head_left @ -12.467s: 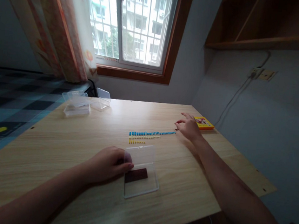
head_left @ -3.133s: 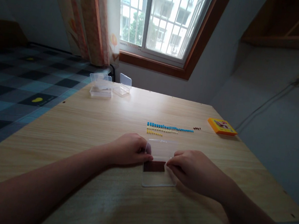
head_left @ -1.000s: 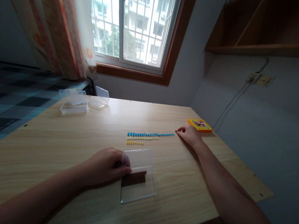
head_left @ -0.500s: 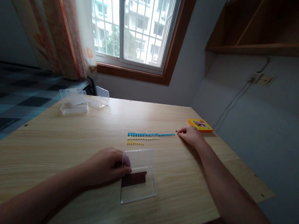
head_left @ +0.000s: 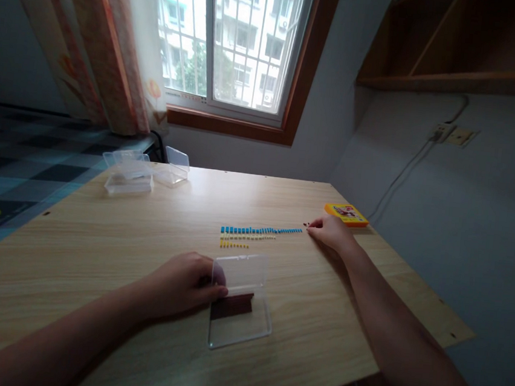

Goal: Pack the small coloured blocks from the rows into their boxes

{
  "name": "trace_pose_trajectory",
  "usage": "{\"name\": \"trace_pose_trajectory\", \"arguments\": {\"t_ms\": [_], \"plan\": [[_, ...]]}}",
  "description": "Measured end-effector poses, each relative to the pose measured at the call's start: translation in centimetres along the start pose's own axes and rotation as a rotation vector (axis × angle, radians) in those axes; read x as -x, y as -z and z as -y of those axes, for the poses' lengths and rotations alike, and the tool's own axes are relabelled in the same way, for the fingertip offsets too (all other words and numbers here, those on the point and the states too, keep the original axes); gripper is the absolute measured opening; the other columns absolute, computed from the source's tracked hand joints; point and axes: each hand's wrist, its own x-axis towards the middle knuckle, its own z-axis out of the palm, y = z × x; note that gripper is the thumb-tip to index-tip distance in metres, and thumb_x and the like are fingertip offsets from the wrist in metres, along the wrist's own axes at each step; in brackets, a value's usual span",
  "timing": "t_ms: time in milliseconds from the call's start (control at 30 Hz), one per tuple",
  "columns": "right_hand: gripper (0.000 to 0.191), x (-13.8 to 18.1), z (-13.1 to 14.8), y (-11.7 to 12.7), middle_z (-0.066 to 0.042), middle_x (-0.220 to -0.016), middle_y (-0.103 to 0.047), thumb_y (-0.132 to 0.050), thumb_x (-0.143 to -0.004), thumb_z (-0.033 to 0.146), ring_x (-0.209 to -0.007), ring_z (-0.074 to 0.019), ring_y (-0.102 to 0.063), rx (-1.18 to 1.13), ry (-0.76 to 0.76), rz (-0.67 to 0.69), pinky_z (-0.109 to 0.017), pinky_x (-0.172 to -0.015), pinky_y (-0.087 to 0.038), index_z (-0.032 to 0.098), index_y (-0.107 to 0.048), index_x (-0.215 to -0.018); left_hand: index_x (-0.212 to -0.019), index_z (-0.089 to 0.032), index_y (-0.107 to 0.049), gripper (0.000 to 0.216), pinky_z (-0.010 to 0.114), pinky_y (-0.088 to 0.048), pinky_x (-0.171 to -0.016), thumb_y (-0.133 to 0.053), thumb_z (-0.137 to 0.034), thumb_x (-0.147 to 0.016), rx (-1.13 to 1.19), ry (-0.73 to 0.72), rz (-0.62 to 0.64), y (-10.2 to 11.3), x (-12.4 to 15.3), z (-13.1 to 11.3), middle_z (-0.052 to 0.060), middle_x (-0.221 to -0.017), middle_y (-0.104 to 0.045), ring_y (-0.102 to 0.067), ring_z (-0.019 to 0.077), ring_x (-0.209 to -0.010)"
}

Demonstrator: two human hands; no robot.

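My left hand (head_left: 191, 280) is closed on the left side of an open clear plastic box (head_left: 265, 322), whose hinged lid stands up at the back. Dark reddish-brown small blocks (head_left: 237, 304) lie packed together inside it. Farther off, my right hand (head_left: 330, 231) rests on the table with thumb and fingers pinched; whatever they hold is too small to make out. A few dark red bits (head_left: 305, 224) lie by its fingertips. Just left of it ends a long row of small blue blocks (head_left: 236, 230). A cream row (head_left: 245, 237) and a shorter yellow row (head_left: 229, 245) run nearer me.
A yellow-orange box (head_left: 346, 214) with a printed top sits beyond my right hand. Open clear plastic boxes (head_left: 128, 185) stand at the back left of the wooden table (head_left: 97, 244). A wooden shelf (head_left: 450, 81) hangs on the right wall.
The right hand has shifted very slightly at the end of the blue row, by the dark red bits. My left hand keeps hold of the clear box.
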Motion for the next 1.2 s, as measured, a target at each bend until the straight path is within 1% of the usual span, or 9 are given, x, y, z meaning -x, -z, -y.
{"name": "trace_pose_trajectory", "arguments": {"t_ms": [133, 233, 333, 367, 433, 567, 767, 1000, 1200], "plan": [[0.020, 2.0, 1.6, 2.8, -0.009, -0.088, -0.078, -0.068, -0.087, 0.029, -0.081, -0.0193, -0.069, -0.094, 0.078, 0.004, -0.025, -0.067, -0.046, 0.014, -0.081, -0.092, -0.081, -0.021, -0.075, 0.023, 0.026, -0.041, -0.065, -0.060, -0.038, -0.088, -0.010, -0.008, -0.009, -0.1, 0.1, 0.1, 0.001, -0.075, -0.071, -0.062, 0.0159, -0.068], [0.023, 5.0, 4.0, 4.9, -0.005, -0.081, -0.076, -0.071, -0.085, 0.038, -0.071, -0.0162, -0.065, -0.178, 0.205, 0.073, -0.024, -0.060, -0.043, 0.019, -0.081, -0.092, -0.080, -0.021, -0.075, 0.023, 0.026, -0.041, -0.064, -0.061, -0.038, -0.088, -0.017, -0.002, -0.010, -0.1, 0.1, 0.0, 0.001, -0.074, -0.071, -0.062, 0.0158, -0.067], [0.019, 8.8, 7.2, 5.2, -0.002, -0.074, -0.071, -0.071, -0.086, 0.037, -0.062, -0.0122, -0.056, -0.297, 0.507, 0.291, -0.023, -0.055, -0.038, 0.020, -0.081, -0.088, -0.080, -0.021, -0.076, 0.023, 0.026, -0.041, -0.064, -0.061, -0.038, -0.088, -0.008, -0.008, -0.009, -0.1, 0.2, -0.1, 0.001, -0.074, -0.072, -0.062, 0.0155, -0.067], [0.014, 10.0, 8.3, 4.9, -0.001, -0.075, -0.072, -0.071, -0.087, 0.031, -0.064, -0.0115, -0.057, -0.308, 0.598, 0.374, -0.023, -0.058, -0.040, 0.021, -0.081, -0.088, -0.080, -0.021, -0.076, 0.023, 0.025, -0.041, -0.064, -0.061, -0.038, -0.088, -0.008, -0.008, -0.011, 0.0, 0.2, -0.2, 0.001, -0.074, -0.072, -0.062, 0.0155, -0.067], [0.010, 11.9, 10.3, 3.7, 0.000, -0.075, -0.071, -0.071, -0.085, 0.022, -0.066, -0.0106, -0.058, -0.282, 0.705, 0.461, -0.022, -0.062, -0.042, 0.022, -0.081, -0.088, -0.080, -0.021, -0.076, 0.023, 0.025, -0.041, -0.063, -0.062, -0.038, -0.087, -0.009, 0.001, -0.014, 0.0, 0.2, -0.4, 0.001, -0.073, -0.072, -0.062, 0.0154, -0.067], [0.013, 13.6, 12.4, 1.3, 0.000, -0.077, -0.073, -0.072, -0.082, 0.016, -0.068, -0.0112, -0.061, -0.146, 0.720, 0.556, -0.022, -0.065, -0.041, 0.023, -0.082, -0.088, -0.080, -0.021, -0.076, 0.022, 0.025, -0.041, -0.063, -0.062, -0.036, -0.086, 0.001, 0.010, -0.012, 0.0, 0.2, -0.7, 0.001, -0.074, -0.073, -0.062, 0.0157, -0.067], [0.015, 13.9, 12.5, 0.2, -0.002, -0.079, -0.075, -0.069, -0.080, 0.016, -0.066, -0.0122, -0.062, -0.071, 0.701, 0.569, -0.022, -0.064, -0.041, 0.023, -0.082, -0.086, -0.079, -0.022, -0.077, 0.020, 0.026, -0.042, -0.065, -0.064, -0.036, -0.085, -0.005, 0.001, -0.020, -0.1, 0.2, -0.6, 0.001, -0.073, -0.073, -0.062, 0.0164, -0.068], [0.013, 14.1, 12.5, 0.7, -0.001, -0.084, -0.077, -0.072, -0.082, 0.018, -0.070, -0.0125, -0.064, -0.056, 0.710, 0.572, -0.023, -0.066, -0.041, 0.024, -0.082, -0.088, -0.080, -0.022, -0.077, 0.020, 0.026, -0.041, -0.064, -0.063, -0.035, -0.087, -0.005, -0.041, -0.028, -0.2, 0.1, -0.4, 0.001, -0.074, -0.073, -0.062, 0.0158, -0.069], [0.018, 13.8, 11.9, 2.2, -0.001, -0.086, -0.075, -0.065, -0.092, 0.021, -0.070, -0.0113, -0.063, -0.090, 0.838, 0.591, -0.023, -0.068, -0.042, 0.024, -0.082, -0.098, -0.081, -0.022, -0.077, 0.021, 0.026, -0.042, -0.065, -0.063, -0.035, -0.087, -0.008, -0.042, -0.030, -0.3, 0.1, -0.4, 0.001, -0.074, -0.073, -0.063, 0.0160, -0.068]]}}
